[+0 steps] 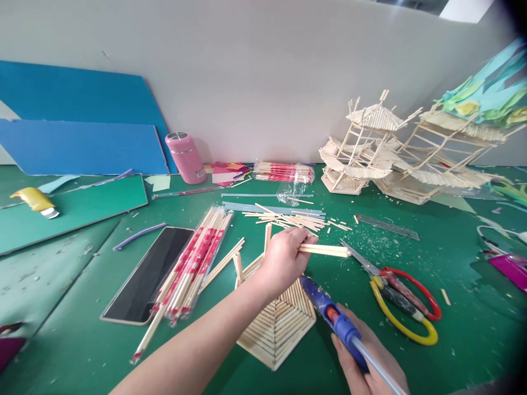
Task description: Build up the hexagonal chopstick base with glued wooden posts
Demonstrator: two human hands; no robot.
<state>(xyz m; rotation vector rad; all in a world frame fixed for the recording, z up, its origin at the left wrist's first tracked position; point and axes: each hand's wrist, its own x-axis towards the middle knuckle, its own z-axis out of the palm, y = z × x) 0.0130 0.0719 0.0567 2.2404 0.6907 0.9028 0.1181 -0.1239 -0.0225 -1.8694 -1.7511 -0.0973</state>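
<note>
My left hand (284, 260) is closed on a pair of short wooden sticks (327, 250), which point to the right. It is over the far side of a hexagonal stick base (274, 332) and hides part of it. Short upright posts (238, 267) rise from the base's far left edge. In my right hand (373, 356) is a blue glue gun (340, 323) with a clear glue stick in its rear. The nozzle points toward the base's right edge, just below my left hand; I cannot tell whether it touches.
Scissors (405, 302) lie on the right, near a clear strip (387, 226). Loose sticks (292, 219) lie beyond my left hand. Wrapped chopsticks (197, 263) rest partly over a phone (150, 274). Behind stand a pink bottle (186, 159) and stick pavilions (362, 148).
</note>
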